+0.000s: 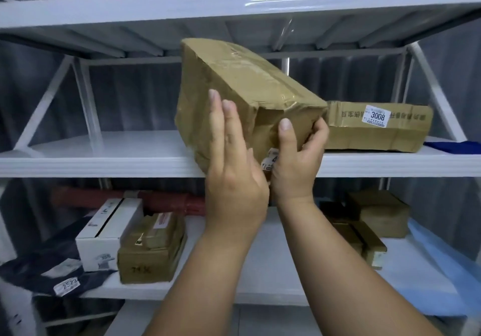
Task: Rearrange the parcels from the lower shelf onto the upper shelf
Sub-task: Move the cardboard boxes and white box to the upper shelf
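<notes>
The taped parcel [242, 93] sits tilted at the front lip of the upper shelf [104, 164], its near lower corner overhanging the shelf edge and its far end raised toward the underside of the shelf above. The left hand [231, 169] lies flat against the parcel's near left face, fingers straight and together, pressing rather than gripping. The right hand [299, 158] cups the lower right corner, thumb up the near face and fingers curled round the side, over a small white label. The parcel's right corner touches or nearly touches the flat carton [377, 127] marked 3008, which lies along the right part of the same shelf; past it a blue item [455, 145] shows at the right edge. To the left of the parcel the upper shelf is bare white surface as far as the slanted brace.

On the lower shelf [260, 278], the middle strip beneath the arms is open. On the left lie a white box [109, 234], a brown box [153, 249] just beside it, and a dark bag [52, 268] hanging over the front edge. On the right, small brown boxes [372, 226] are clustered.
</notes>
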